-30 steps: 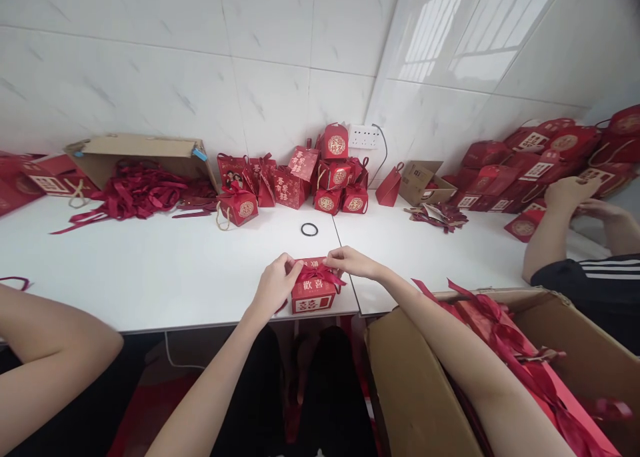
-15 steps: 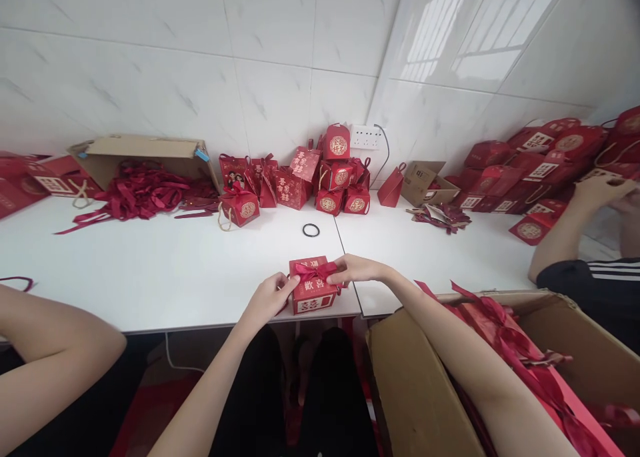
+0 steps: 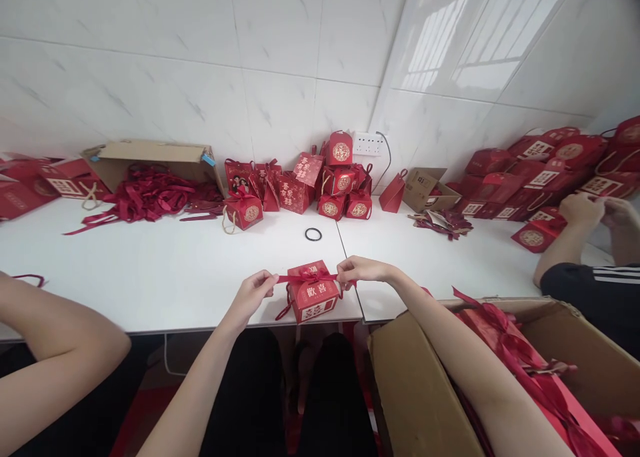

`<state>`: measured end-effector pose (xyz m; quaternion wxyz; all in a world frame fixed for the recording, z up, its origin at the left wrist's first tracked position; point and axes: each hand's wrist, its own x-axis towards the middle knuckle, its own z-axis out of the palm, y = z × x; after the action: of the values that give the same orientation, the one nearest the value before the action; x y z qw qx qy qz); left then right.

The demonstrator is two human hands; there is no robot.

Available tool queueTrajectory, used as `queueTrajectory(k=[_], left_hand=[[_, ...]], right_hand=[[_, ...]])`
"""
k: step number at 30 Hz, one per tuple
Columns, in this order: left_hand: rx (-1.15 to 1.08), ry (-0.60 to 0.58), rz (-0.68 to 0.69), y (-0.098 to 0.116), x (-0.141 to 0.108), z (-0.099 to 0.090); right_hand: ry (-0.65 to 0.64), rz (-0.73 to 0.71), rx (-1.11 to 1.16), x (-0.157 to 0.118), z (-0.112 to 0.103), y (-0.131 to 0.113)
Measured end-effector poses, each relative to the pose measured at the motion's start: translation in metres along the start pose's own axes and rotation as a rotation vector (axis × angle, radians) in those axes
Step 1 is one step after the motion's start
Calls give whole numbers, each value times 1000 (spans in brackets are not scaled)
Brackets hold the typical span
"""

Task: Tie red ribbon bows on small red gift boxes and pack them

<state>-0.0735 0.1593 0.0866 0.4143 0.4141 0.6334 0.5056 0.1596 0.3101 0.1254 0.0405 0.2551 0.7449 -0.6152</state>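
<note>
White table [image 3: 175, 263] with red boxes [image 3: 314, 293], dark red ribbons [image 3: 153, 193] (a loose heap) and a black ring [image 3: 313, 239].

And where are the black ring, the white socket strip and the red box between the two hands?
Black ring [image 3: 313, 240]: head view, on the near edge of its band.
White socket strip [image 3: 369, 144]: head view, middle of its front face.
Red box [image 3: 316, 292]: head view, on the lettered part of its lid.
</note>
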Motion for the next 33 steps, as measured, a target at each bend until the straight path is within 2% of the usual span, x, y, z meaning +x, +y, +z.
queueTrajectory(k=[3,6,10,13,16,20,23,28,31,33], left_hand=[[-81,69,1,0,1,-12],[-239,164,37,8,1,-28],[-505,362,75,22,1,-54],[-551,403,108,35,3,-63],[-618,322,146,55,8,-55],[-703,126,209,88,18,-27],[-635,10,257,108,23,-7],[-500,-118,335,124,22,15],[-518,-97,360,125,22,12],[-575,33,426,122,21,3]], right_hand=[[63,31,25,-5,-8,-1],[98,0,99,-12,-19,-1],[158,-149,208,-27,-35,-3],[276,-267,252,-34,-40,-11],[356,-366,295,-28,-29,-29],[427,-445,498,-7,2,-60],[432,-481,620,6,27,-78],[446,-602,552,11,51,-87],[376,-634,498,3,47,-83],[206,-587,442,-4,37,-78]])
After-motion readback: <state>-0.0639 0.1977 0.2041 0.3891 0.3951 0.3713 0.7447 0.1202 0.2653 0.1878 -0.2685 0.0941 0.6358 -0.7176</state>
